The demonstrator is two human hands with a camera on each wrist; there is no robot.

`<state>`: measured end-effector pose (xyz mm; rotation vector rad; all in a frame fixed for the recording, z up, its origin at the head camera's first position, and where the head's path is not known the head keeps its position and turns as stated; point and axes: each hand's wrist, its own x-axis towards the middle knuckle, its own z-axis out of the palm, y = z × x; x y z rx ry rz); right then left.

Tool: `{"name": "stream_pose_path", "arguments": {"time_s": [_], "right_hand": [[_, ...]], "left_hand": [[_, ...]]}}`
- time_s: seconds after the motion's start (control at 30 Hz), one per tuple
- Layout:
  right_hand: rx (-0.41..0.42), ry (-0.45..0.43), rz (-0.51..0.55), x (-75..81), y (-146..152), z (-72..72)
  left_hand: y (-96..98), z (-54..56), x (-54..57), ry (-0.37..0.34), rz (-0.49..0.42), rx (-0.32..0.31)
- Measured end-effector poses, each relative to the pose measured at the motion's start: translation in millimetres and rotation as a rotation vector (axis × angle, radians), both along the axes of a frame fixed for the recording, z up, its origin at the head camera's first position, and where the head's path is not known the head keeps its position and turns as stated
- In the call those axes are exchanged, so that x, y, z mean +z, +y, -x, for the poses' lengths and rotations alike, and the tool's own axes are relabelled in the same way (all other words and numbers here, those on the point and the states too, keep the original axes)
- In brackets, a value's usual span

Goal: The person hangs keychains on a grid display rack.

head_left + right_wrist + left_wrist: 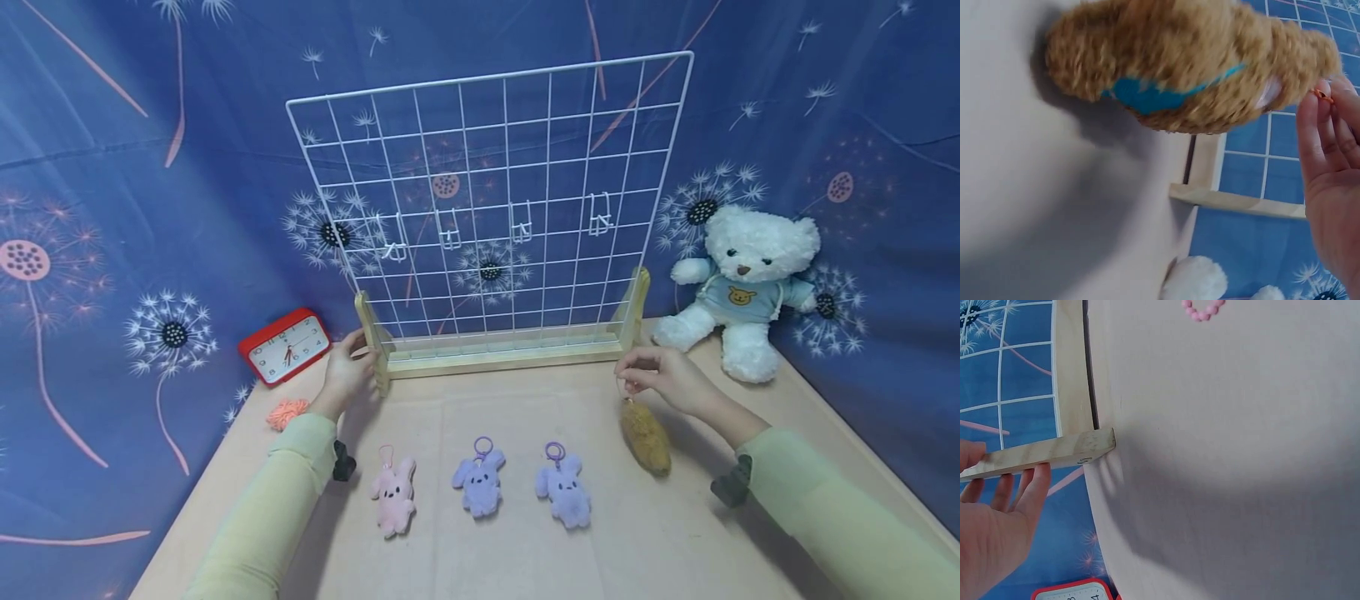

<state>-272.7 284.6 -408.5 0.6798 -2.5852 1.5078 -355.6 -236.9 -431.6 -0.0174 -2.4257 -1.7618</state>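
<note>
Left hand (pixel 347 375): thumb and fingers grip left end of wooden stand (pixel 502 361).
Right hand (pixel 666 377): fingertips pinch brown plush (pixel 645 437) at its top.
Brown plush: below right hand, near stand.

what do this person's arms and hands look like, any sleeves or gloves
Both arms wear long, pale yellow-green fabric sleeves. A small black attachment shows by the left cuff, another by the right. The left hand and right hand wear no gloves.
</note>
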Motion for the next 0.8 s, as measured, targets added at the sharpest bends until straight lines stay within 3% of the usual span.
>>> {"name": "stream_pose_path", "arguments": {"time_s": [0.17,0.8], "right_hand": [[-0.022,0.059,-0.019,11.8,-5,4.0],[-0.090,0.110,-0.086,47.3,-16,25.1]], "left_hand": [[0.2,0.7,-0.4,0.005,0.000,0.000],[-1.3,-1.7,1.4,-0.036,-0.009,0.004]]}}
